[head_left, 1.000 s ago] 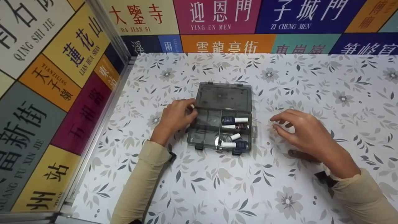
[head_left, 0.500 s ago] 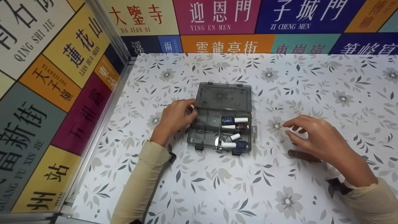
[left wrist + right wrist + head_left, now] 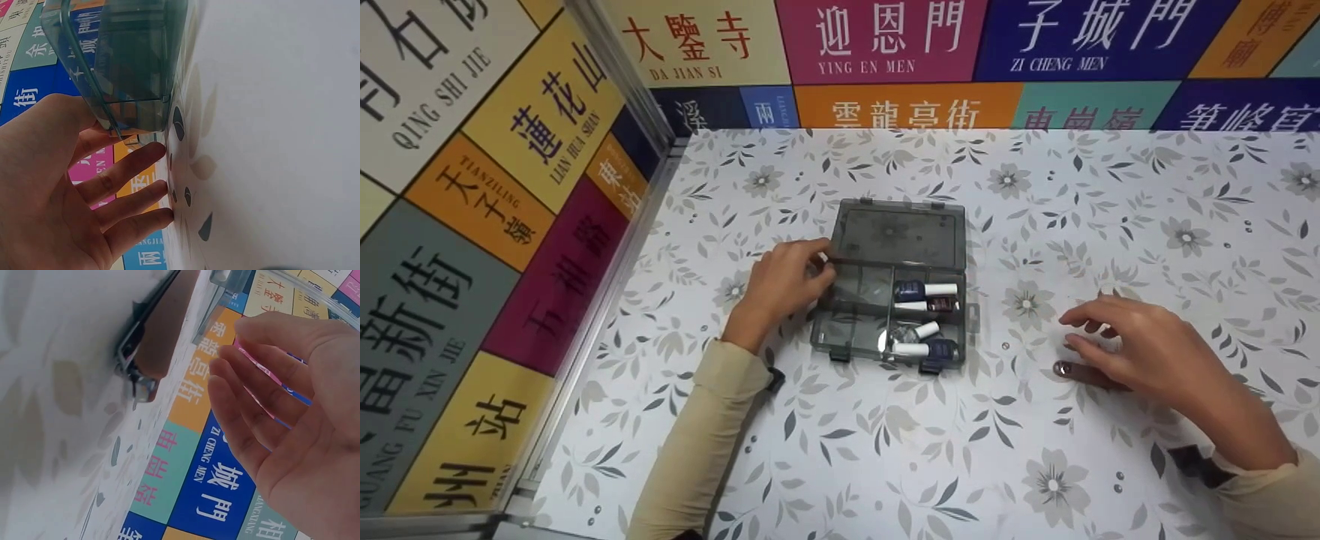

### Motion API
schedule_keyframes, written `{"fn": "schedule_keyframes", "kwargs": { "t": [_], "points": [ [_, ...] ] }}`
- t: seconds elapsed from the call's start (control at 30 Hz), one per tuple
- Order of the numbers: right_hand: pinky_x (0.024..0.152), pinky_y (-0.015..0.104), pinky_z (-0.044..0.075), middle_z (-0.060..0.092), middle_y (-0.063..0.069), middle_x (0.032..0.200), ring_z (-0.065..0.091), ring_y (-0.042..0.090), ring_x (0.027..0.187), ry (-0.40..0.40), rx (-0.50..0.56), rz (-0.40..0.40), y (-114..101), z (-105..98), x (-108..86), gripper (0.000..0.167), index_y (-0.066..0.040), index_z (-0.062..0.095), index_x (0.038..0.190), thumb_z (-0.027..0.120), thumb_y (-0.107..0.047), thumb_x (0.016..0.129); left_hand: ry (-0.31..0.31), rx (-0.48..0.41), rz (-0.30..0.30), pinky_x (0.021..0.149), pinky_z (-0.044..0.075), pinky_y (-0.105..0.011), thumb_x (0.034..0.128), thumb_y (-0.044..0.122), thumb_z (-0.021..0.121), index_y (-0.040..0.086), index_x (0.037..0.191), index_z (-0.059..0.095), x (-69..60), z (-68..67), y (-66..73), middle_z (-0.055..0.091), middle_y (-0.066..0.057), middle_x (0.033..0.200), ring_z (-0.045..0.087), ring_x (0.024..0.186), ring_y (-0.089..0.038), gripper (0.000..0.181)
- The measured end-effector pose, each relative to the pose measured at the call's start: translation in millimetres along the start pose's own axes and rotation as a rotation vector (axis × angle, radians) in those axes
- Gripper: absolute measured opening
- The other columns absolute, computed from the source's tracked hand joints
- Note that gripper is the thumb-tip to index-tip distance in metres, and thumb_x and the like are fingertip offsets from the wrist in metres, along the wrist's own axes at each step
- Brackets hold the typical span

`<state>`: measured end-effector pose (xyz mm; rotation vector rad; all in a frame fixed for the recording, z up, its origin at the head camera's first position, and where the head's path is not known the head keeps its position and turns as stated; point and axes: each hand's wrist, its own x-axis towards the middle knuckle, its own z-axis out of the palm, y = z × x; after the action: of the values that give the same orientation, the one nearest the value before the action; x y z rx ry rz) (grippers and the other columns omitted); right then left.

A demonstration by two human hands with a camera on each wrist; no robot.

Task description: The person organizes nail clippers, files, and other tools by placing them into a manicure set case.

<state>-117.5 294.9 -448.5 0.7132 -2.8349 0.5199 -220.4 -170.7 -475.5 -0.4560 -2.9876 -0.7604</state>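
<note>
A grey see-through plastic organizer box (image 3: 834, 327) lies on the table with its lid (image 3: 900, 232) folded back. In its right compartments are several nail polish bottles with white caps, among them a dark blue bottle (image 3: 910, 290), a dark red one (image 3: 942, 304) and a clear one (image 3: 905, 334). My left hand (image 3: 786, 279) pinches the box's left edge near the hinge between thumb and index finger; its other fingers spread loosely in the left wrist view. My right hand (image 3: 1147, 345) hovers with relaxed fingers, holding nothing, above a brown nail clipper (image 3: 163, 332), which it partly hides in the head view.
The table (image 3: 960, 465) has a white cloth with grey leaves and flowers. Panels with large printed characters stand along the back (image 3: 900, 45) and the left side (image 3: 480, 187), with a metal frame (image 3: 607, 300) at the left table edge.
My right hand has moved away from the box, to the right and toward me, over the nail clipper. My left hand and the box have stayed in place.
</note>
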Motion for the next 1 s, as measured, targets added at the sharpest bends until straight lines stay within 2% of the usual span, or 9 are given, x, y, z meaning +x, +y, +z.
{"fn": "schedule_keyframes", "kwargs": {
  "t": [0.2,0.5,0.73,1.0],
  "points": [
    [0.072,0.041,0.059,0.081,-0.005,0.101,0.075,0.018,0.084,-0.028,-0.005,-0.019,3.9,2.4,-7.8,0.026,-0.021,0.082,0.109,0.091,-0.018,0.085,0.002,-0.003,-0.003,0.072,0.057,-0.047,0.0985,0.028,0.068,0.027,0.108,0.073,0.1,0.1,0.1,0.081,0.003,0.106,0.074,0.093,-0.023,0.011],
    [0.074,0.038,0.057,0.08,-0.01,0.104,0.073,0.015,0.089,-0.128,-0.024,0.04,5.8,-0.1,-18.7,0.026,-0.028,0.081,0.11,0.091,-0.026,0.086,-0.005,-0.009,-0.005,0.074,0.058,-0.048,0.098,0.028,0.069,0.026,0.11,0.075,0.6,0.6,-0.1,0.081,0.002,0.107,0.075,0.095,-0.023,0.014],
    [0.077,0.042,0.057,0.08,-0.012,0.106,0.073,0.015,0.09,-0.145,-0.035,0.065,8.7,0.5,-27.7,0.024,-0.033,0.081,0.109,0.09,-0.037,0.088,-0.003,-0.01,0.005,0.073,0.057,-0.048,0.0985,0.028,0.068,0.025,0.109,0.074,0.7,0.9,0.3,0.081,0.001,0.106,0.074,0.094,-0.023,0.013],
    [0.078,0.042,0.056,0.077,-0.014,0.102,0.07,0.011,0.09,-0.204,-0.039,0.089,7.8,-3.3,-33.0,0.023,-0.035,0.08,0.107,0.091,-0.036,0.087,0.007,-0.019,0.009,0.075,0.059,-0.05,0.0987,0.028,0.067,0.027,0.115,0.076,0.1,1.4,-1.4,0.082,0.002,0.109,0.076,0.098,-0.022,0.019]
  ]
}}
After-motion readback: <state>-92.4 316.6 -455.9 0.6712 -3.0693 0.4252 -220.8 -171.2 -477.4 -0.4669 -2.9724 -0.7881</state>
